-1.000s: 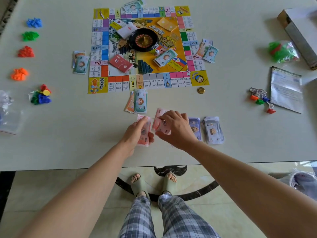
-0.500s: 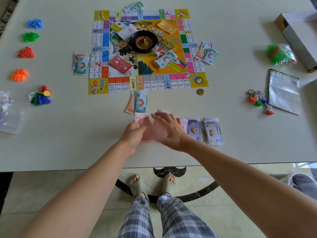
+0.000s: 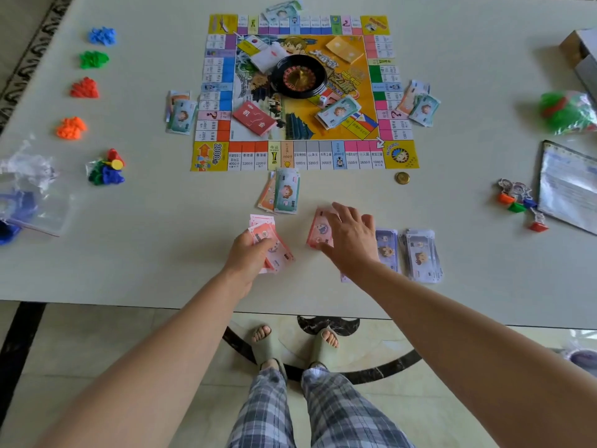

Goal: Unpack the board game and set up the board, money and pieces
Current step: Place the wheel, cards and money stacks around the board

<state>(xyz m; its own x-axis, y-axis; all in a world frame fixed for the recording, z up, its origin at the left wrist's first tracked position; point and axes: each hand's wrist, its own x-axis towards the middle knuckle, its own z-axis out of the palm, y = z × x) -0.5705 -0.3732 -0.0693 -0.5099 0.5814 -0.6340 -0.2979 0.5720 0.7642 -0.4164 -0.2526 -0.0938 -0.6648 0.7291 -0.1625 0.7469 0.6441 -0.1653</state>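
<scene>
board (image 3: 210, 155) corner label, apparently "2000"

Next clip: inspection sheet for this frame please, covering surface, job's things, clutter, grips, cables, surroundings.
Surface: pale table, its edge near the person.
Job's things: board laid flat, wheel and red cards on it; note piles around it; purple notes beside the right hand; coin; pawns; four colour-sorted piece piles at left.
Clutter: plastic bags at left; box, leaflet and bagged pieces at right.
Grips: left hand holds pink notes; right hand, fingers straight, over a laid note.
Cables: nothing seen.
Surroundings: tiled floor; checked trousers, slippers.
</scene>
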